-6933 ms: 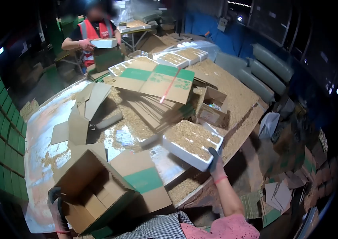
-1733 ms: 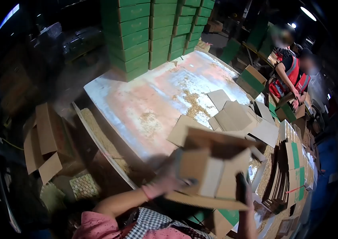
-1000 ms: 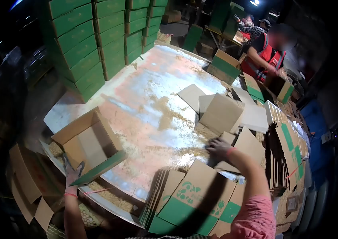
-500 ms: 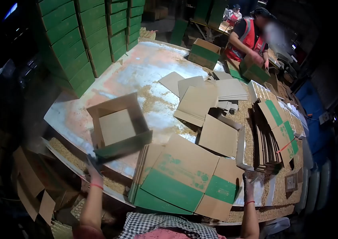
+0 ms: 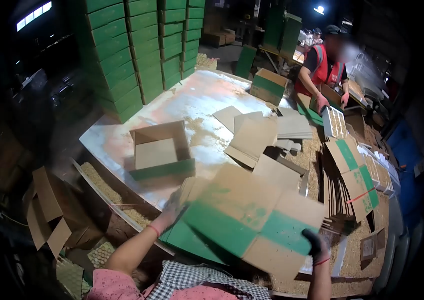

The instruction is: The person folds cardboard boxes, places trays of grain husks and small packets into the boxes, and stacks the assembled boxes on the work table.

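1. Green boxes (image 5: 148, 62) stand stacked on our table (image 5: 211, 91).
2. Our left hand (image 5: 172, 209) sits at the left side of the flat carton (image 5: 252, 210); through blur, we cannot tell its grip.
3. Our right hand (image 5: 318, 247) grasps the carton's right edge, thumb on top.

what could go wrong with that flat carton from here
The top flat carton could slip, as the right hand grips it only near one edge. It might drag the flat cartons beneath along, since it overlaps them. Its far corner could bump the open box standing close by on the table.
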`<state>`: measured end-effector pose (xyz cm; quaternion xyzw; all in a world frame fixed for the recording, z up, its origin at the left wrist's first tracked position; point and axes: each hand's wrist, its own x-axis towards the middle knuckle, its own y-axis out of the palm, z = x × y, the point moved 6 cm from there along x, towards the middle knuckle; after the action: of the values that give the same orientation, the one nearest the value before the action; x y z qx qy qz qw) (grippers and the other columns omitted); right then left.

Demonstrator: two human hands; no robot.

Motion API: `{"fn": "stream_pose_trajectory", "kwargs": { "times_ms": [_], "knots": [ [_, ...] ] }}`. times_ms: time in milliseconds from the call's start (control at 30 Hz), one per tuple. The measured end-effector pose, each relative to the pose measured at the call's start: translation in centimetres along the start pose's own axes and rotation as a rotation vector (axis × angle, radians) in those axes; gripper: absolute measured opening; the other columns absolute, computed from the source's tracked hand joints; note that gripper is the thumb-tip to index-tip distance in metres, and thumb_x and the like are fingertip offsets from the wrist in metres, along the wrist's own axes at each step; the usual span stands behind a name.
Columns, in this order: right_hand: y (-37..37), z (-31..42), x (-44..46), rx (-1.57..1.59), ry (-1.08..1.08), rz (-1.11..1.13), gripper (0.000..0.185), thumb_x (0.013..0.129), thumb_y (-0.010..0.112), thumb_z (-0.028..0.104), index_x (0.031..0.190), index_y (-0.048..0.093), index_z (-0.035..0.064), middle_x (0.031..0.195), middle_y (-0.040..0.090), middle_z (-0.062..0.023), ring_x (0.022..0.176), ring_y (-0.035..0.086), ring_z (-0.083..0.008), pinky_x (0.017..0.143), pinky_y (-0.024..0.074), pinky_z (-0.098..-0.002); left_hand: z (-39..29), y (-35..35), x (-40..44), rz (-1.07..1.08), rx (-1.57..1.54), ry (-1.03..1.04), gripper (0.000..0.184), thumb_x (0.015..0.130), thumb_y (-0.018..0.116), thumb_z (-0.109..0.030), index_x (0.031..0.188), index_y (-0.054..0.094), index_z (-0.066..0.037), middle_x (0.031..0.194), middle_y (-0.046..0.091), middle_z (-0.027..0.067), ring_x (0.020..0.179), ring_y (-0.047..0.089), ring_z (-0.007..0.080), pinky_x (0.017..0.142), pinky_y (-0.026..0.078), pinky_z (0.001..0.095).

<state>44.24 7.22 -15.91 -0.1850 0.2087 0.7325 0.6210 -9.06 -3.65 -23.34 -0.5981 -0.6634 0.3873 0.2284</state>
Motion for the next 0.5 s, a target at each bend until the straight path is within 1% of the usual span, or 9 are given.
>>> {"fn": "stream_pose_trajectory", "kwargs": {
  "times_ms": [67,100,167,233,267,300,367,433,500],
  "knots": [
    [3.4,7.3,0.7,0.098,-0.298,0.019,0.025,0.092,0.057,0.020,0.109,0.061,0.0021,0.098,0.065,-0.0060,0.087,0.062,-0.0193,0.082,0.0508,-0.0317,3.0,-0.6,-1.7,-0.180,-0.492,-0.289,0.100,0.085,0.061,-0.053,0.147,0.008,0.004,0.153,0.012,0.0249,0.142,0.015,0.0348,0.114,0.020,0.0378],
    [4.6,10.3,2.5,-0.124,-0.539,-0.004,0.024,0.094,0.054,0.020,0.109,0.061,0.0020,0.099,0.064,-0.0044,0.089,0.061,-0.0172,0.083,0.0499,-0.0306,4.3,0.1,-2.4,-0.158,-0.504,-0.307,0.100,0.086,0.059,-0.055,0.146,0.009,0.007,0.153,0.013,0.0244,0.142,0.016,0.0324,0.114,0.021,0.0355],
    [7.8,12.3,10.3,-0.205,-0.664,0.030,0.025,0.097,0.049,0.021,0.110,0.060,0.0019,0.101,0.061,-0.0019,0.092,0.058,-0.0142,0.087,0.0479,-0.0293,4.7,0.6,-3.5,-0.079,-0.519,-0.337,0.108,0.079,0.062,-0.062,0.145,0.012,0.008,0.148,0.023,0.0275,0.138,0.024,0.0357,0.111,0.026,0.0372],
    [17.5,15.6,13.4,0.006,-0.741,0.037,0.030,0.099,0.044,0.019,0.121,0.055,0.0007,0.108,0.059,-0.0036,0.100,0.054,-0.0137,0.095,0.0430,-0.0284,3.0,0.5,-2.5,-0.046,-0.488,-0.362,0.111,0.076,0.064,-0.064,0.144,0.015,0.008,0.144,0.028,0.0302,0.135,0.029,0.0396,0.109,0.030,0.0387],
    [20.4,14.3,21.2,-0.149,-0.779,0.109,0.042,0.100,0.043,0.021,0.135,0.046,-0.0016,0.136,0.050,-0.0079,0.124,0.046,-0.0165,0.106,0.0361,-0.0303,2.5,0.5,-1.6,-0.069,-0.363,-0.326,0.112,0.074,0.065,-0.066,0.143,0.019,0.009,0.143,0.030,0.0296,0.136,0.029,0.0392,0.110,0.029,0.0385],
    [25.2,14.5,22.4,-0.777,-1.237,0.012,0.039,0.101,0.036,0.013,0.137,0.044,0.0002,0.138,0.048,-0.0105,0.125,0.045,-0.0154,0.107,0.0331,-0.0285,2.2,0.5,-0.8,-0.092,-0.237,-0.289,0.113,0.071,0.065,-0.067,0.142,0.022,0.010,0.143,0.032,0.0290,0.136,0.029,0.0388,0.111,0.027,0.0384],
    [36.0,13.6,26.7,-0.422,-0.647,0.230,0.046,0.100,0.042,0.029,0.136,0.044,-0.0004,0.135,0.052,-0.0135,0.125,0.047,-0.0216,0.107,0.0336,-0.0309,2.0,0.8,0.6,-0.097,-0.254,-0.282,0.113,0.071,0.066,-0.068,0.142,0.024,0.009,0.143,0.032,0.0281,0.136,0.028,0.0383,0.112,0.025,0.0387],
    [43.7,11.8,28.9,-0.738,-0.863,0.164,0.047,0.094,0.053,0.035,0.123,0.054,-0.0030,0.121,0.059,-0.0196,0.115,0.054,-0.0251,0.098,0.0405,-0.0349,2.6,1.0,1.9,-0.057,-0.380,-0.267,0.113,0.069,0.068,-0.066,0.143,0.022,0.008,0.146,0.028,0.0266,0.138,0.025,0.0366,0.114,0.021,0.0402],
    [48.1,9.5,29.7,-0.487,-0.694,0.237,0.042,0.088,0.060,0.030,0.116,0.059,-0.0022,0.106,0.066,-0.0182,0.097,0.061,-0.0255,0.086,0.0457,-0.0356,3.6,1.9,2.1,-0.040,-0.334,-0.253,0.114,0.069,0.068,-0.064,0.143,0.021,0.008,0.147,0.027,0.0265,0.138,0.024,0.0365,0.114,0.020,0.0407]
  ]
}}
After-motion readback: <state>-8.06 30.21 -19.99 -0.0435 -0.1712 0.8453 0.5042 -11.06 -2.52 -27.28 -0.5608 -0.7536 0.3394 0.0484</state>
